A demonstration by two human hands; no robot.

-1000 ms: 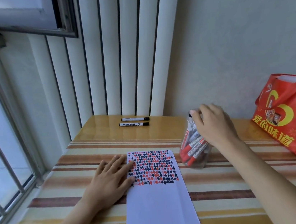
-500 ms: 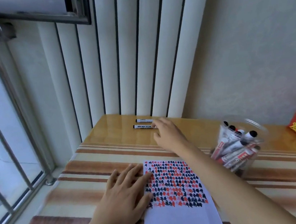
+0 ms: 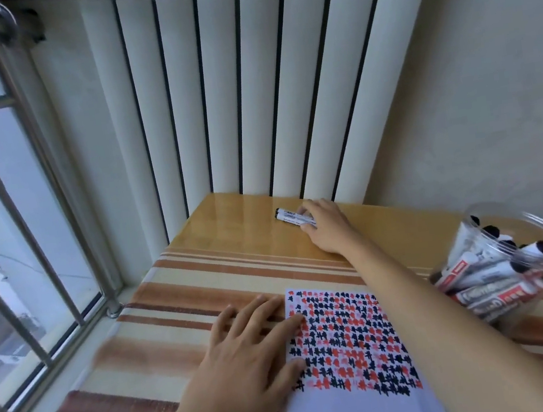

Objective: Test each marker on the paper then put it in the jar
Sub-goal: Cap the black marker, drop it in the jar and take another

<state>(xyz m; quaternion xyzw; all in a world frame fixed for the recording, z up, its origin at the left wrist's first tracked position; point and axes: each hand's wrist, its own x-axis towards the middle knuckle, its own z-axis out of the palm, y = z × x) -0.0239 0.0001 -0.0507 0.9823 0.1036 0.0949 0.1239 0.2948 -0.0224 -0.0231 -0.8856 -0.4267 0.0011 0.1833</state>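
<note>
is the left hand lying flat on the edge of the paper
Yes, the left hand lies flat with straight fingers on the left edge of the paper.

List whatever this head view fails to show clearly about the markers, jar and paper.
- Marker by the wall: its right end is under the right hand; a second one may lie hidden there.
- Jar: motion-blurred, so the marker count and labels are unreadable.
- Paper: bottom edge cut off by the frame, right side behind the forearm.
</note>
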